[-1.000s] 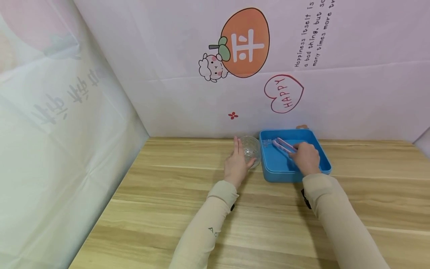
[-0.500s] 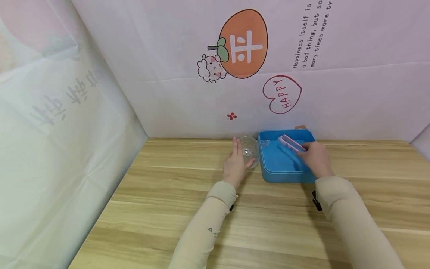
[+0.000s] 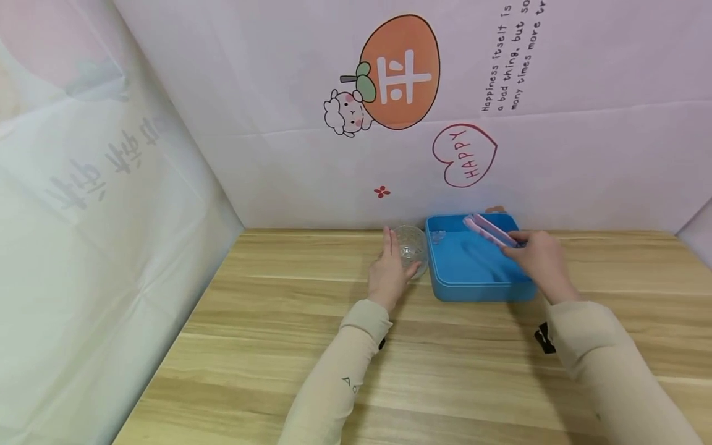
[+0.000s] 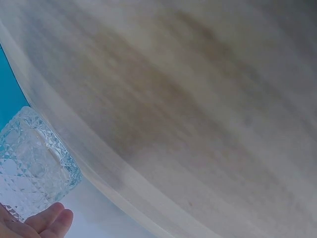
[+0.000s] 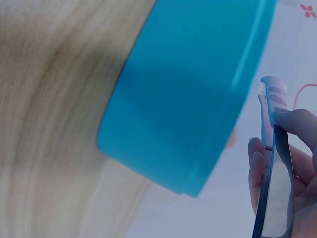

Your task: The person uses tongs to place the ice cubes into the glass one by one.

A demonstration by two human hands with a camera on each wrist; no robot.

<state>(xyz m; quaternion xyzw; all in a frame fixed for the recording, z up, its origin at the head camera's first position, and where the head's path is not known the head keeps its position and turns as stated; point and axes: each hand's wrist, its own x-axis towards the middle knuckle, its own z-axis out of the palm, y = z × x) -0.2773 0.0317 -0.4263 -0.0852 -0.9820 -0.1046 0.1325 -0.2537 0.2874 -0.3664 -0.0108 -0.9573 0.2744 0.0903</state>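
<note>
My left hand (image 3: pixel 386 275) holds a clear cut-glass cup (image 3: pixel 413 252), fingers along its left side and thumb at its front. In the left wrist view, the fingertips (image 4: pixel 55 222) lie against the patterned glass. My right hand (image 3: pixel 541 259) grips pink-and-white tongs (image 3: pixel 492 232) above a blue box (image 3: pixel 478 292); their tips point to the back left. Something clear may sit between the tips, but it is too small to tell. Small clear pieces (image 3: pixel 438 237) lie in the box's back left corner. In the right wrist view, thumb and fingers pinch the tongs' arms (image 5: pixel 277 163).
The cup stands close beside the box's left wall, both near the back of the wooden table (image 3: pixel 267 321). Directly behind rises a printed white sheet (image 3: pixel 289 167). Another sheet (image 3: pixel 139 247) hangs along the left edge.
My right hand has moved to the right with the tongs, lifting their tips higher and away from the clear pieces in the box. The left hand stays on the cup.
</note>
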